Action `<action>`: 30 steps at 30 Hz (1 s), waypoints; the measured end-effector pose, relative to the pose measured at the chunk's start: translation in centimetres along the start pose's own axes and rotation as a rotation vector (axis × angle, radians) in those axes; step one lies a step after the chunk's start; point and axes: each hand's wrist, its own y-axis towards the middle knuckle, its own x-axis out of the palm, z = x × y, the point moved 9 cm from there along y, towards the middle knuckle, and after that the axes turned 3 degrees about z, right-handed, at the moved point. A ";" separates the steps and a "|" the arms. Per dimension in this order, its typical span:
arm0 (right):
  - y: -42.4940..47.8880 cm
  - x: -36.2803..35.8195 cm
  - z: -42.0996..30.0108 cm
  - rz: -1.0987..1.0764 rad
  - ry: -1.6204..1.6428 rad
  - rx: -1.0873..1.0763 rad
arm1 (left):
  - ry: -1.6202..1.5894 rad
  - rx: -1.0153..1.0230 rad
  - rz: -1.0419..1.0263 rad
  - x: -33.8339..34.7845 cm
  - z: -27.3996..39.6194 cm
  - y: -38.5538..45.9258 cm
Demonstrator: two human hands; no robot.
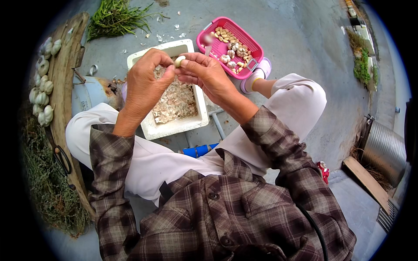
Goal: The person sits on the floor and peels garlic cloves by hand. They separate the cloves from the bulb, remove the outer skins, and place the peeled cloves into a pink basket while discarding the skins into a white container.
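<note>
A pale garlic clove [179,61] is held up between my two hands, above a white foam box. My right hand [209,73] pinches it between thumb and forefinger. The thumb and forefinger of my left hand [147,75] close on its left edge; whether they grip loose skin there is too small to tell. Below, the white foam box [202,114] holds a thick layer of papery garlic skins [178,101]. A pink plastic basket [258,49] to the upper right contains many loose cloves [225,34] and several garlic bulbs [225,58].
On the left, a wooden plank [63,65] bears garlic bulbs [42,98] and black-handled scissors [62,160]. Beside it lie dried plants [49,186] and a rusty blue-grey metal cylinder [91,93]. Green stalks [114,19] rest on the concrete floor. A ridged metal drum [385,151] is at far right.
</note>
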 end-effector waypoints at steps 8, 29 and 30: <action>7.5 -14.0 3.6 0.429 0.012 -0.009 | -0.061 -0.038 0.179 -3.0 -2.1 0.4; 5.7 -8.7 3.7 0.206 -0.026 0.084 | 1.161 -0.280 0.467 -28.3 -6.1 -9.2; 5.3 -8.0 3.7 0.193 -0.038 0.091 | 1.157 -0.298 0.461 -28.6 -6.3 -9.0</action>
